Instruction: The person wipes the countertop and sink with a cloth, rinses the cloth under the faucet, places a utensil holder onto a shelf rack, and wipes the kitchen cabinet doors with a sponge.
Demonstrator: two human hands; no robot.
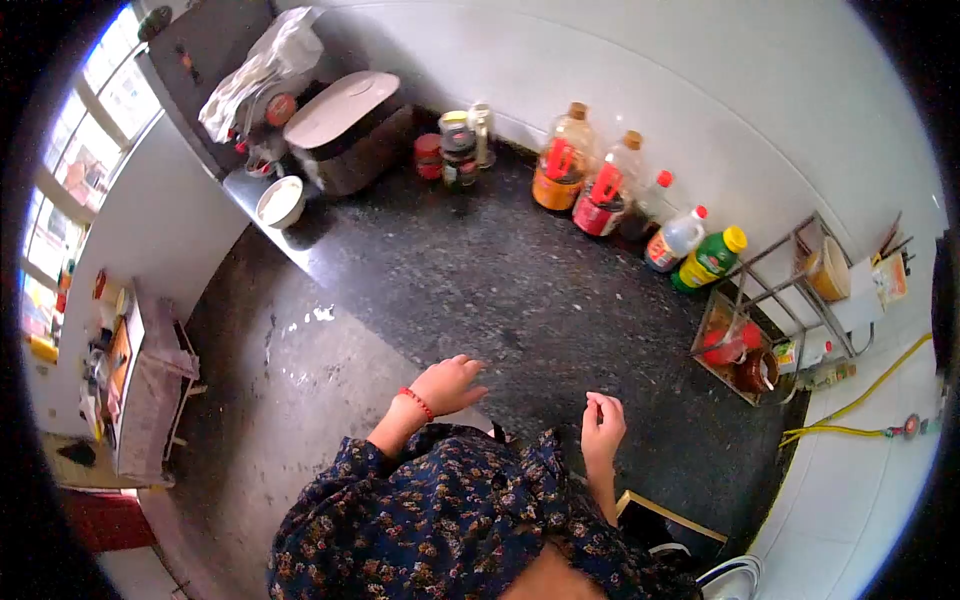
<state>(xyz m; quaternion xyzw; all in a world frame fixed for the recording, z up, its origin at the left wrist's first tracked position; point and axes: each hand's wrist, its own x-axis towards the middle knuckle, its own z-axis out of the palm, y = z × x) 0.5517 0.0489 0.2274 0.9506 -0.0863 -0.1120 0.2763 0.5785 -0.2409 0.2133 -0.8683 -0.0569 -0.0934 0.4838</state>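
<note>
My left hand (pixel 447 383), with a red beaded bracelet (pixel 417 404) at its wrist, is over the near edge of the dark speckled counter (pixel 480 270). Its fingers are stretched out and nothing is in them. To the right, my right hand (pixel 603 427) is above the same counter with its fingers curled together. I see no object in it. Neither hand touches any of the bottles. Below my right forearm is a dark thing with a light wooden-looking edge (pixel 672 513), partly hidden by my sleeve.
Along the wall stand soy-sauce-like bottles (pixel 560 170), a green bottle (pixel 710 260), jars (pixel 459 155) and a metal rack (pixel 760 300). At the far left are a lidded bin (pixel 345 130) and a white bowl (pixel 281 203). A yellow hose (pixel 870 390) runs along the right wall.
</note>
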